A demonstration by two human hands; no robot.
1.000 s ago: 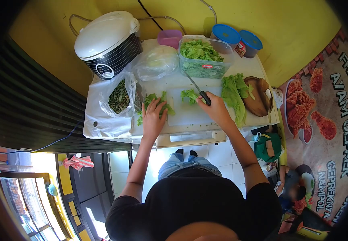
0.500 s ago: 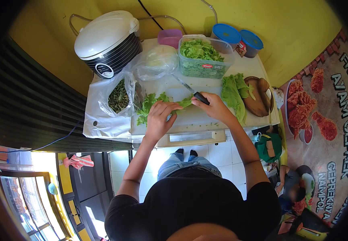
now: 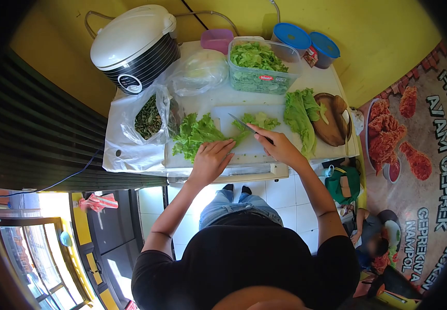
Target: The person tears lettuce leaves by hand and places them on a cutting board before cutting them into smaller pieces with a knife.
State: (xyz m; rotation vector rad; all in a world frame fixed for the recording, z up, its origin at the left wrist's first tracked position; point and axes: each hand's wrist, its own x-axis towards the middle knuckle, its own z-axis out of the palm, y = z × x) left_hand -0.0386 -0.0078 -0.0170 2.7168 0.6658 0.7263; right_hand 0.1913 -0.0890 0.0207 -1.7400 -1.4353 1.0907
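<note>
Lettuce [image 3: 196,137], bright green and frilly-leaved, lies along the near edge of the white table [image 3: 319,80], left of its middle, its narrowed end reaching onto a flat white cutting board [image 3: 264,109]. The left hand [image 3: 212,161] reaches over the near edge, palm down, fingers bent close together on that end; whether they close around it I cannot tell. The right hand [image 3: 280,150] is curled firmly round the dark handle of a slim steel-bladed knife [image 3: 242,123], forefinger stretched forward, wrist angled inward, blade slanting toward the far left corner. Frilly green pieces [image 3: 265,122] lie on the board just beside the blade.
</note>
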